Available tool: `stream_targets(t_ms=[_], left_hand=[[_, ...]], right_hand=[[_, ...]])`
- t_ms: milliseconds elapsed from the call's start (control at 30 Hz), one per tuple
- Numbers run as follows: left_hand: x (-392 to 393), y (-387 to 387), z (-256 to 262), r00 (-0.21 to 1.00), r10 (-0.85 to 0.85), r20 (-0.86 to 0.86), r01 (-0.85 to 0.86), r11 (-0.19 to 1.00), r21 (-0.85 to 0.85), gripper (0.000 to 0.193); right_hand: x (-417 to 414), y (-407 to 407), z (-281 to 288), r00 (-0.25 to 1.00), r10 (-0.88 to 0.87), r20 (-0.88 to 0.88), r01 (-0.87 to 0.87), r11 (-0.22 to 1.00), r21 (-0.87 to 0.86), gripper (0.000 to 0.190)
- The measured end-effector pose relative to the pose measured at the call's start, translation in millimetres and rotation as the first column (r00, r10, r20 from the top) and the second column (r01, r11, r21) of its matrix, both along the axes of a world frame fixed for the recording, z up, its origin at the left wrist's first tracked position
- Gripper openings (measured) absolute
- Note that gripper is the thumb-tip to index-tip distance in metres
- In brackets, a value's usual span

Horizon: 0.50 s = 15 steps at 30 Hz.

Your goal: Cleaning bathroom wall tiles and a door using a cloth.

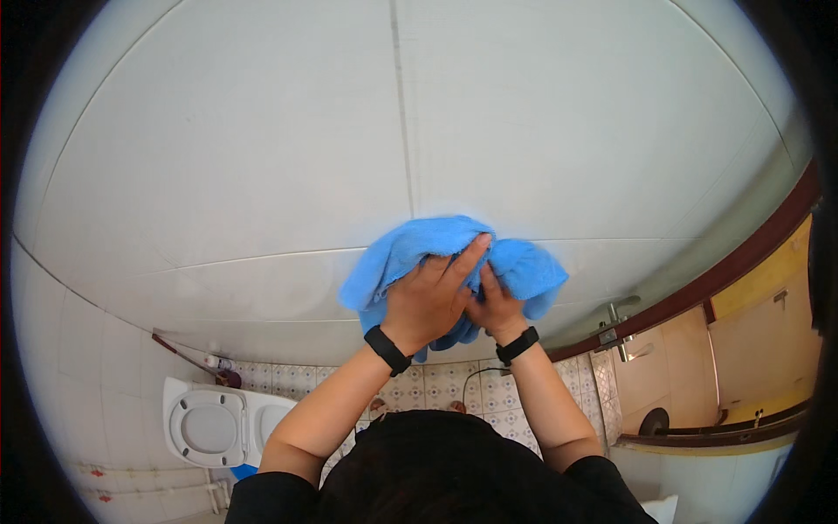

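A blue cloth [425, 239], bunched and folded, lies against the white tiled wall [294, 164] where a vertical grout line meets a horizontal one. My left hand [425, 301] presses on the larger part of the cloth, its index finger stretched over the fabric. Close beside it on the right, my right hand [497, 304] grips a gathered part of the same cloth, which bulges out past the fingers. The fingertips of both hands are partly hidden in the folds. A black band sits on each wrist.
At the lower left stand a white toilet [209, 429], a bottle [219, 362] and a toilet brush or similar tool [228, 378]. A dark red door edge [720, 275] with a metal handle [638, 350] curves along the right. Patterned floor tiles [452, 386] lie below, crossed by a dark cable.
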<state>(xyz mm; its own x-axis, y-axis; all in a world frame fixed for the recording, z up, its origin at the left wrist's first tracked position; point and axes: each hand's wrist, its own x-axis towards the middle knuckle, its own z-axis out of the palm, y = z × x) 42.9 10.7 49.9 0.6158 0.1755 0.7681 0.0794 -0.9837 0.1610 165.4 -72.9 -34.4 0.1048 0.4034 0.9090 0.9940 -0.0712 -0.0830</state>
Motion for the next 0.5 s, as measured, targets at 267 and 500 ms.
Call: stream_targets(t_ms=[267,500], left_hand=[[43,-44,12,0.982,-0.177,-0.071,0.164,0.974,-0.155,0.051],[53,-45,-1,0.977,-0.190,-0.092,0.191,0.981,0.006,0.054]], right_hand=[[65,-33,24,0.930,-0.204,-0.306,0.324,0.848,0.420,0.079],[81,-46,22,0.902,-0.091,-0.423,0.311,0.815,0.489,0.082]])
